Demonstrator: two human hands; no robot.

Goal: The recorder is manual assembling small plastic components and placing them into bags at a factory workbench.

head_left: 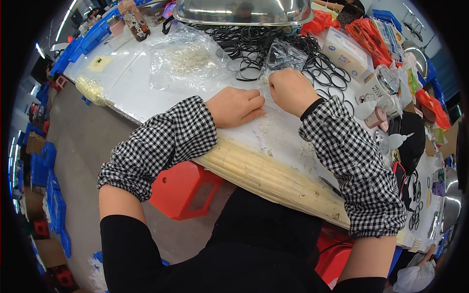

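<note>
My left hand (238, 107) rests low over the white tabletop, its fingers curled together with the tips pointing toward my right hand. Just beyond it, my right hand (294, 93) is closed in a pinch, knuckles up. Anything between the fingers of either hand is too small or hidden to tell. Right behind my right hand lies a small clear plastic bag (287, 57) with dark contents. To the left, a larger clear plastic bag (189, 58) holds small whitish pieces. A heap of thin black rings (244, 39) spreads across the table behind both hands.
A large shiny metal basin (244, 12) stands at the back. On the right are a tissue box (346, 54), a white cup (373, 93), a squeeze bottle (398, 140) and a black cap (412, 139). Yellowed tape covers the table's front edge (273, 173). A red stool (178, 190) stands below.
</note>
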